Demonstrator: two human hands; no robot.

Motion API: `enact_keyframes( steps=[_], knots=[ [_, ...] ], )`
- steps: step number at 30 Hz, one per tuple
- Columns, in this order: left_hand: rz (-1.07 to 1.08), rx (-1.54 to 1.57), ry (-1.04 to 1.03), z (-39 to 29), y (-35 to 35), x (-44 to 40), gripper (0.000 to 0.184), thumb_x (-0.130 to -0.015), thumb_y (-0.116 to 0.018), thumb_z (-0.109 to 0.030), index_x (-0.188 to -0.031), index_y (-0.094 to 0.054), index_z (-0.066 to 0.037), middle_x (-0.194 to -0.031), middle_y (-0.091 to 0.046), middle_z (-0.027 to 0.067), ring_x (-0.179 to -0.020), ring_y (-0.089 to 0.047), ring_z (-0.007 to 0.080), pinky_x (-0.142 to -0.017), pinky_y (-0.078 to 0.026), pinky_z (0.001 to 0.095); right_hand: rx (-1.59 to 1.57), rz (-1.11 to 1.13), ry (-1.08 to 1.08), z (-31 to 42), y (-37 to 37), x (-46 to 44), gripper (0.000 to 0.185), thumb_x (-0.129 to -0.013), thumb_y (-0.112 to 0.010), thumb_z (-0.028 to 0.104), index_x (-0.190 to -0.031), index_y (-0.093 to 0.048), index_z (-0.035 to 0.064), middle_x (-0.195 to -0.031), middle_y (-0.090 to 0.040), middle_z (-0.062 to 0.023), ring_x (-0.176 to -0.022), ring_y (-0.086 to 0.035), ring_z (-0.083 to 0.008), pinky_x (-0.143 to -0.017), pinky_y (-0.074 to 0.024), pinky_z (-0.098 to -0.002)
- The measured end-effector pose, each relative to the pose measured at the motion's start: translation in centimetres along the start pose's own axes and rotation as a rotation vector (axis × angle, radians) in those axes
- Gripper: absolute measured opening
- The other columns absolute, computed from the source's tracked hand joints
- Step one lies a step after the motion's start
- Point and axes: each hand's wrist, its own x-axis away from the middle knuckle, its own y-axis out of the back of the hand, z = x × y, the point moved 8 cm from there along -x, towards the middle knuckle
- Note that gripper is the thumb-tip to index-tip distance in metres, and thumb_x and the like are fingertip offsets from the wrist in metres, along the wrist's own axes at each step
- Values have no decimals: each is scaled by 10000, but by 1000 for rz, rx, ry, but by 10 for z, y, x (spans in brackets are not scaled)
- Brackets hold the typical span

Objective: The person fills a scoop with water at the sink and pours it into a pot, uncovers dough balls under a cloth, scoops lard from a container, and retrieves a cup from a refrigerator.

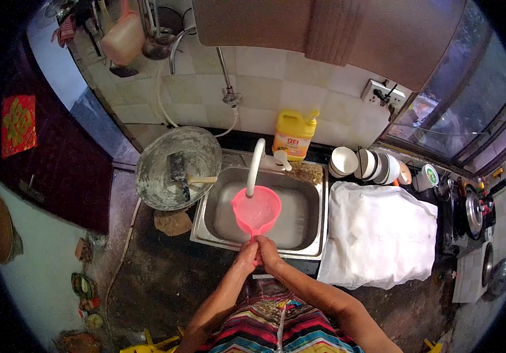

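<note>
Pink single dipper (259, 213) in two hands (269, 251)

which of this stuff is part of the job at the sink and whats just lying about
Likely in use:
- pink dipper, held by left hand and right hand
- white faucet, above the dipper
- metal sink

Seemingly just lying about:
- yellow jug
- metal basin with wooden-handled tool
- white bowls
- white sheet

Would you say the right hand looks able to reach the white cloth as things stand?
Probably yes, once the right hand lets go of the pink dipper; nothing tall stands between it and the white cloth.
</note>
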Motion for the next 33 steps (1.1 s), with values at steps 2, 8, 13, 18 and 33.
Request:
enact_keyframes(
  steps=[2,8,13,18,33],
  knots=[
    [-2,1,9,4,4,-5,105,-849,-522,-246,-770,-547,-181,-582,-497,-54,-425,-433,67,-327,-301,222,11,4,-15,-3,1,-2,262,-841,-483,310,-880,-561,63,-663,-542,-35,-482,-489,-131,-382,-391,-259],
    [-51,-14,19,9,11,-9,100,-823,-530,-243,-779,-545,-155,-583,-469,-54,-425,-406,71,-336,-278,221,17,17,0,-19,7,-17,272,-842,-486,307,-914,-572,59,-701,-563,-40,-515,-504,-132,-410,-405,-260],
    [-61,-28,17,12,13,-10,94,-816,-536,-239,-775,-545,-154,-586,-469,-55,-435,-412,71,-347,-280,223,8,-47,6,-7,4,-1,329,-831,-478,325,-779,-596,22,-652,-561,-56,-530,-515,-151,-486,-408,-303],
    [-9,-19,38,9,8,-1,102,-833,-517,-230,-753,-539,-169,-578,-492,-48,-427,-441,77,-324,-299,219,-1,-33,-1,-7,3,2,281,-834,-497,311,-899,-566,46,-650,-531,-40,-468,-475,-131,-402,-399,-255],
    [-25,2,56,18,19,-2,81,-819,-501,-200,-762,-513,-145,-561,-442,-36,-409,-399,86,-329,-275,233,63,-38,4,-22,5,-4,290,-839,-493,313,-916,-554,40,-682,-542,-49,-501,-502,-139,-398,-419,-262]
  ],
)
